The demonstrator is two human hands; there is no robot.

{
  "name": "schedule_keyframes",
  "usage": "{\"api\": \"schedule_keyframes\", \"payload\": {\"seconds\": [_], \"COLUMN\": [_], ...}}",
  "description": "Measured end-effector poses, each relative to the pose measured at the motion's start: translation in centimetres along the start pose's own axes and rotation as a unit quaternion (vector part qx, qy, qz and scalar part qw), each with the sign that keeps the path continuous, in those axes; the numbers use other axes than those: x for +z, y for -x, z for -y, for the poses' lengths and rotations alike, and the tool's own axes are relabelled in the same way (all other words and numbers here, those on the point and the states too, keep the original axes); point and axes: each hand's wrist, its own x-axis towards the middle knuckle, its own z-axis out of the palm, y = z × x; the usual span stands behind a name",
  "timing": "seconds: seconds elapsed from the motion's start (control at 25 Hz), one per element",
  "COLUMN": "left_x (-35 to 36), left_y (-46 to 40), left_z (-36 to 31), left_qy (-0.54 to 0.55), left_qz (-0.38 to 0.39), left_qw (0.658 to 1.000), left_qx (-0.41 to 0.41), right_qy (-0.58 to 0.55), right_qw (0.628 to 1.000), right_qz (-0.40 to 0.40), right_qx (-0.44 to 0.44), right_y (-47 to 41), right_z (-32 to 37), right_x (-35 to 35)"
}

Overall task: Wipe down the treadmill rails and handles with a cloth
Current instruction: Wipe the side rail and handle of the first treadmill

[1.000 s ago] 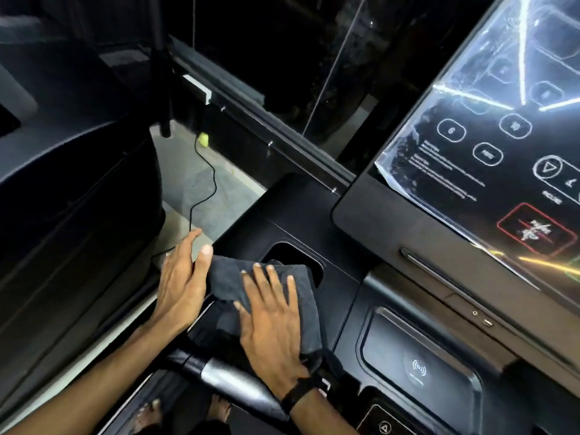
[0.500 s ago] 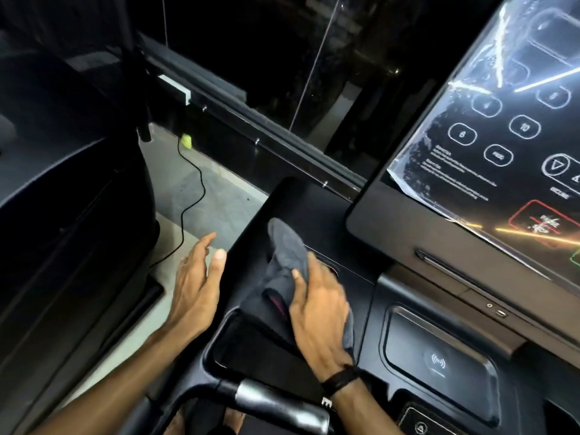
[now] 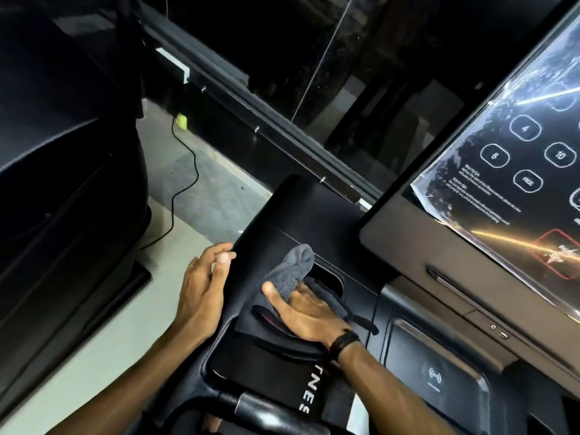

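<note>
A dark grey cloth (image 3: 293, 266) lies bunched on the black left side panel of the treadmill console (image 3: 301, 215), beside a recessed cup pocket (image 3: 328, 276). My right hand (image 3: 306, 312) grips the cloth, thumb out to the left, fingers buried in the fabric at the pocket's edge. My left hand (image 3: 204, 284) rests with loosely bent fingers against the outer left edge of the same panel, holding nothing. A silver and black handle bar (image 3: 266, 409) crosses the bottom of the view, under my forearms.
The large touch screen (image 3: 518, 158) with plastic film tilts up at right. A wireless charging tray (image 3: 436, 378) sits below it. A second dark machine (image 3: 62, 183) stands close at left, with a black cable (image 3: 185, 171) on the pale floor between.
My right hand has bunched the cloth and pushed it forward along the side panel to the cup pocket. My left hand slid forward along the panel's outer edge.
</note>
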Motion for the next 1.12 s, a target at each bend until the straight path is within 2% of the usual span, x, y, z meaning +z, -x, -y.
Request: {"api": "schedule_keyframes", "payload": {"seconds": [0.24, 0.32, 0.4, 0.6, 0.72, 0.76, 0.84, 0.88, 0.92, 0.96, 1.0, 1.08, 1.12], "left_x": [0.5, 0.4, -0.1, -0.1, 0.9, 1.2, 1.6, 1.6, 1.5, 1.5, 1.3, 1.0, 0.9], "left_y": [0.3, 0.6, 0.7, 0.8, 1.1, 1.1, 0.9, 0.7, 0.4, 0.2, -0.1, -0.3, -0.4], "left_z": [0.0, -0.2, -0.4, -1.5, -2.3, -2.4, -2.7, -2.8, -2.8, -2.6, -2.4, -1.7, -1.4], "left_qy": [0.002, -0.011, -0.019, -0.031, -0.036, -0.035, -0.035, -0.032, -0.029, -0.027, -0.027, -0.025, -0.028], "left_qz": [0.021, 0.028, 0.022, -0.001, -0.003, -0.001, 0.006, 0.007, 0.006, 0.004, -0.001, -0.018, -0.027], "left_qw": [1.0, 0.999, 0.999, 0.999, 0.999, 0.999, 0.999, 0.999, 0.999, 0.999, 0.999, 1.0, 0.999], "left_qx": [0.008, 0.012, 0.019, 0.016, 0.029, 0.029, 0.033, 0.032, 0.03, 0.029, 0.025, 0.007, -0.004], "right_qy": [0.104, 0.142, 0.129, 0.025, -0.117, -0.2, -0.357, -0.37, -0.307, -0.194, -0.088, 0.038, 0.061], "right_qw": [0.989, 0.986, 0.987, 0.979, 0.955, 0.935, 0.866, 0.843, 0.85, 0.874, 0.901, 0.953, 0.96], "right_qz": [0.027, -0.003, -0.063, -0.186, -0.248, -0.267, -0.338, -0.383, -0.425, -0.442, -0.424, -0.292, -0.251], "right_qx": [0.102, 0.089, 0.067, 0.078, 0.115, 0.12, 0.095, 0.074, 0.058, 0.044, 0.015, -0.076, -0.104], "right_y": [-0.9, -0.3, 0.5, 1.2, 1.4, 1.8, 3.4, 4.1, 4.6, 4.9, 4.6, 2.4, 0.7], "right_z": [1.5, 2.2, 2.5, 1.8, 1.4, 1.0, 0.3, 0.2, 0.1, 0.5, 1.1, 2.5, 2.6], "right_x": [0.1, -0.1, 0.4, 1.3, 1.4, 1.2, -0.5, -1.2, -1.6, -1.6, -1.2, 1.6, 3.0]}}
